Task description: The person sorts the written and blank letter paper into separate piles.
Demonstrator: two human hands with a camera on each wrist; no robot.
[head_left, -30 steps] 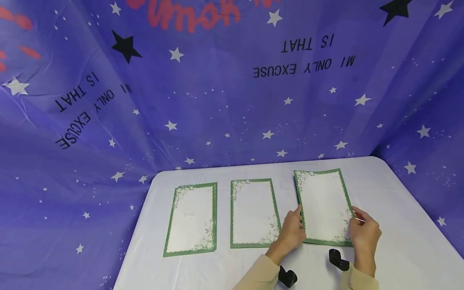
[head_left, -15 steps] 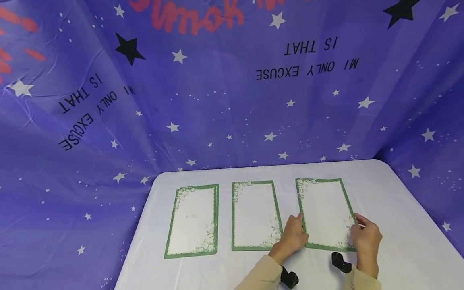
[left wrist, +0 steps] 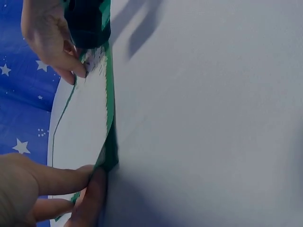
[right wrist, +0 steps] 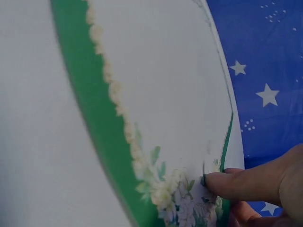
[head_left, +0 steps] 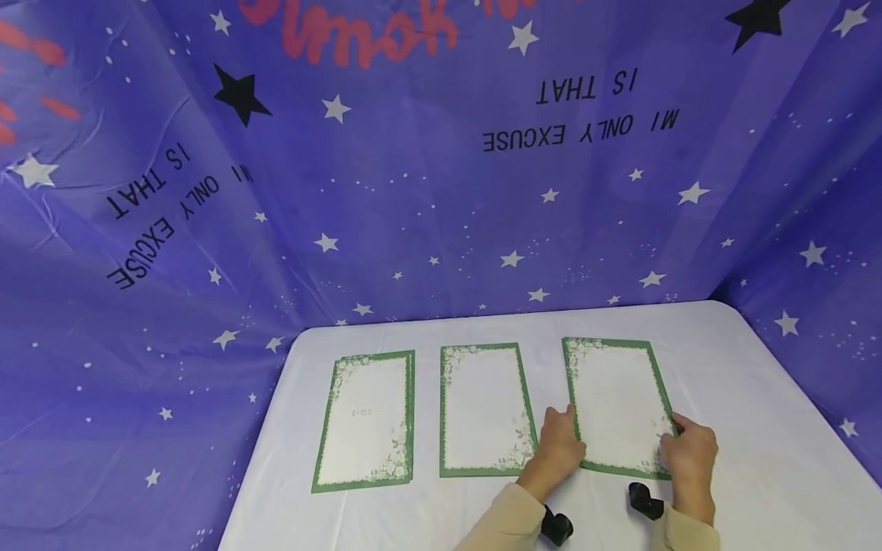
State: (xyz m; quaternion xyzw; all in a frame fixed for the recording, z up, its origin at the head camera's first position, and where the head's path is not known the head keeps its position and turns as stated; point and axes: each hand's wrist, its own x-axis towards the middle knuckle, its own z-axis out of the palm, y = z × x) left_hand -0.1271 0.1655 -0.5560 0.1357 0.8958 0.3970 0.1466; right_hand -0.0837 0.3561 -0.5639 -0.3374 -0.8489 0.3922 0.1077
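At the right of the table lies a white sheet of paper (head_left: 616,405) with a green border and printed flowers in its corners. My left hand (head_left: 560,451) pinches its left edge near the lower corner, thumb on top. On the opposite side my right hand (head_left: 691,463) pinches the right edge, its thumb (right wrist: 225,184) over the floral print. The left wrist view shows the sheet's near edge bowed up by the left fingers (left wrist: 90,194). A dark green strip shows below that edge; whether it is another sheet I cannot tell.
A matching sheet (head_left: 482,405) lies in the middle. Farther left are slightly offset overlapping sheets (head_left: 365,444), the top one with faint marks. A white cloth covers the table (head_left: 276,490). A purple star-patterned curtain (head_left: 427,214) surrounds its back and sides. Black wrist mounts (head_left: 556,526) sit at the cuffs.
Over the second, the right-hand sheet has come down and toward me, its raised far end now lying flat. Both hands keep their hold; the right hand has shifted slightly left since half a second ago.
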